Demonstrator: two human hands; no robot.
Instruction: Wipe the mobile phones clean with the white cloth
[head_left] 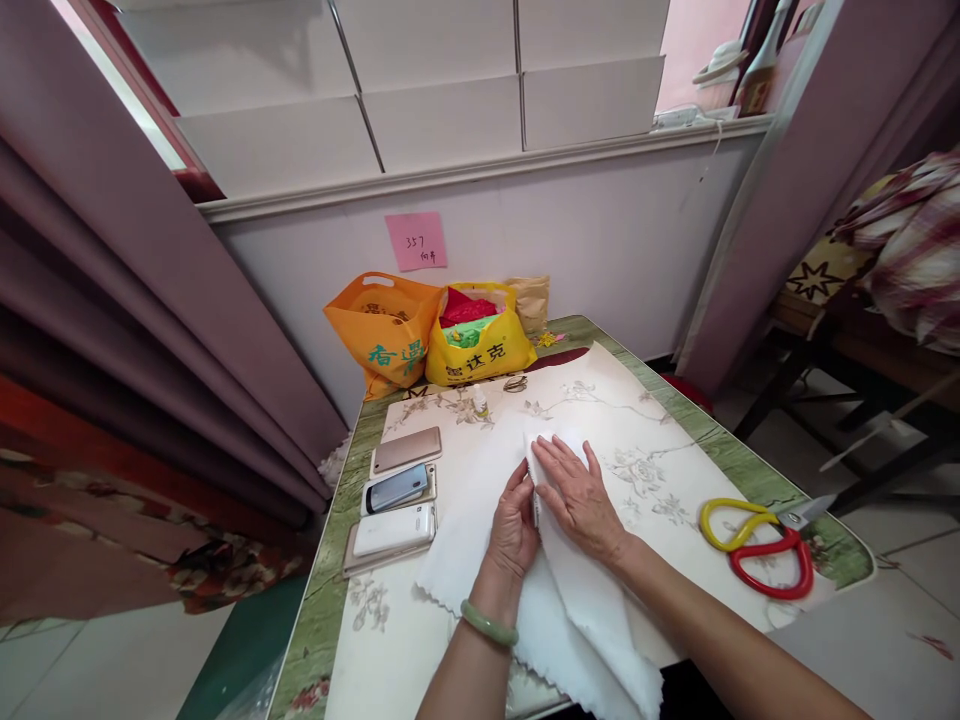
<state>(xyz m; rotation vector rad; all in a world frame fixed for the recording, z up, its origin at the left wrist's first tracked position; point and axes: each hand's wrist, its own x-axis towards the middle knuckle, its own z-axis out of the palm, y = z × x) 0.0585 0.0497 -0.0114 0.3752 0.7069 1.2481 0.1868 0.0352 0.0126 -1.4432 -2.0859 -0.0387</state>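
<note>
A white cloth (480,520) with zigzag-cut edges lies spread on the table, one part folded over on itself. My right hand (579,495) rests flat on the folded flap, fingers stretched out. My left hand (514,525), a green bangle on its wrist, is beside it with the fingers curled against the edge of the fold.
Several phones (396,490) lie in a column left of the cloth. Red-and-yellow-handled scissors (761,545) lie at the right. An orange bag (386,335) and a yellow bag (480,345) stand at the far edge, with a small bottle (480,402) before them. Table (720,450) edge is near.
</note>
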